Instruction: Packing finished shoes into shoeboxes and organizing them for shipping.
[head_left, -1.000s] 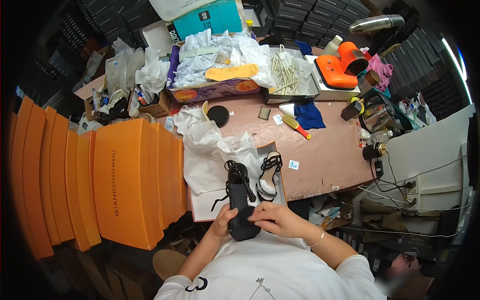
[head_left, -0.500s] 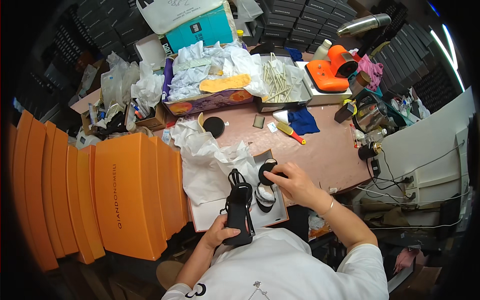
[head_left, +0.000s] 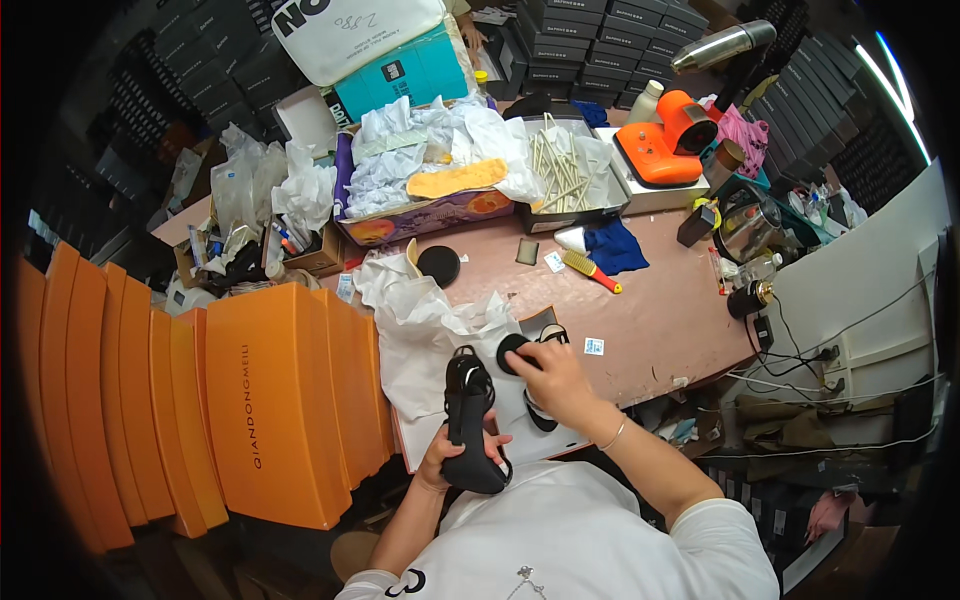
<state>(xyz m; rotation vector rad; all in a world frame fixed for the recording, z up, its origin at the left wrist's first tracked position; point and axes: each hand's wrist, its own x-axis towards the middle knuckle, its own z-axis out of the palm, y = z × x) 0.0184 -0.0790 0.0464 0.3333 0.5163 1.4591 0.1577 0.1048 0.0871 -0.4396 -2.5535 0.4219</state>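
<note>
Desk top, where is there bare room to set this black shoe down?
Bare brown desk lies between the yellow brush, the small white sticker and the kettle. Crowded: the back boxes, and the white paper near both hands.

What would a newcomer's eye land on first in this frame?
Probably the row of bright orange boxes standing on end along the person's left side. Next, the hands at the bench's near edge: the left hand grips a black high-heeled shoe, while the right hand rests on a round black pad over white tissue paper. An orange appliance stands far right.
</note>
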